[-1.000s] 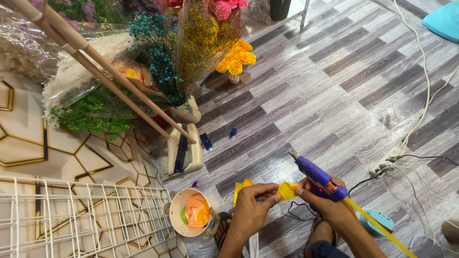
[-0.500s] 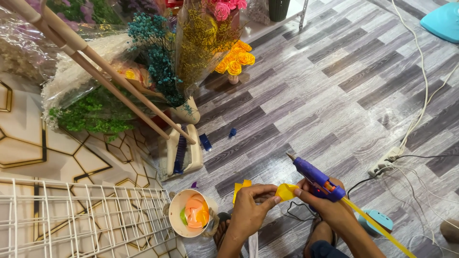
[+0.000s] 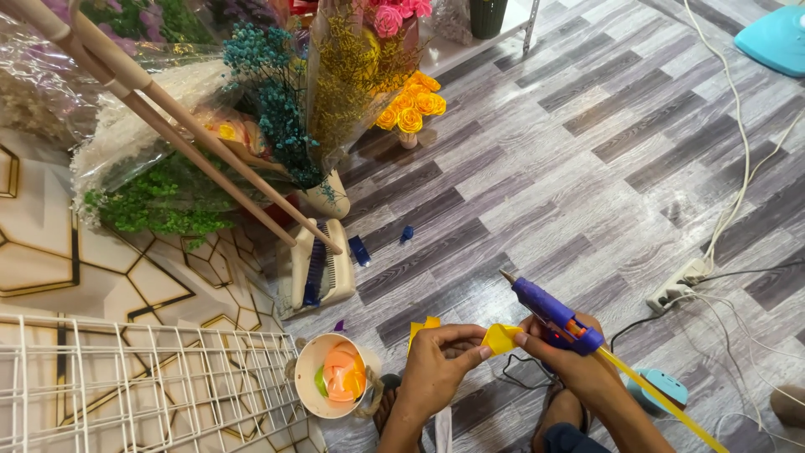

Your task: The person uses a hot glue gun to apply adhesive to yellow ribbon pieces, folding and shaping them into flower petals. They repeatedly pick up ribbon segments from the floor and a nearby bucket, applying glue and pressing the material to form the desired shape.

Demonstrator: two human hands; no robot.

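Open grey wood-plank floor (image 3: 587, 159) ahead and to the right gives plenty of passage. On the left it's crowded: a white wire grid panel (image 3: 142, 394), slanting pale wooden poles (image 3: 193, 143), wrapped bunches of green, teal and yellow flowers (image 3: 277, 109). A small round cup of orange pieces (image 3: 335, 375) sits just beside the left hand (image 3: 436, 369). White cables and a power strip (image 3: 675, 289) edge the right.

Both forearms reach in from below, the left hand (image 3: 438, 369) and right hand (image 3: 579, 362) with fingers curled, fingertips nearly meeting.
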